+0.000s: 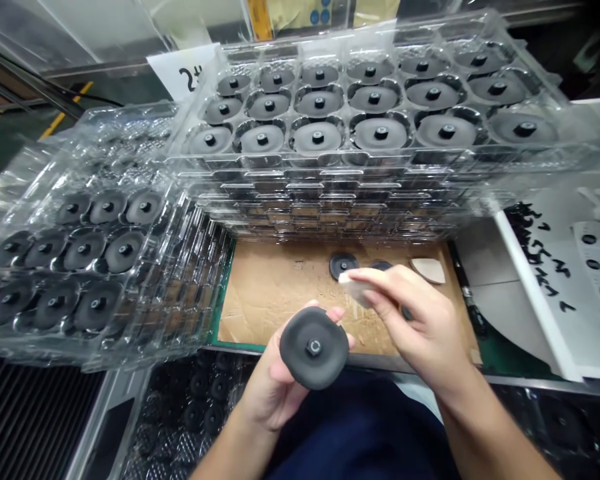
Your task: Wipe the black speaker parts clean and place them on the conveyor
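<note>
My left hand (280, 380) grips a dark grey round disc (305, 363) with a short stub at its centre. The disc's stub side faces up toward me. Thumb and fingers of my right hand (415, 313) pinch a thin off-white piece (356, 291), blurred, just above and to the right of that disc and apart from it. Behind the piece, a smaller black round part (342, 265) lies on a cardboard sheet (267, 280). Another dark part (381, 265) beside it is partly hidden by my right hand. A cream-coloured pad (429, 270) lies farther right.
A tall stack of clear plastic trays (325, 160) filled with similar discs stands behind the cardboard. Another tray stack (80, 273) is on the left. On the right are a white box edge (535, 300) with handwriting and a dark pen-like object (473, 310).
</note>
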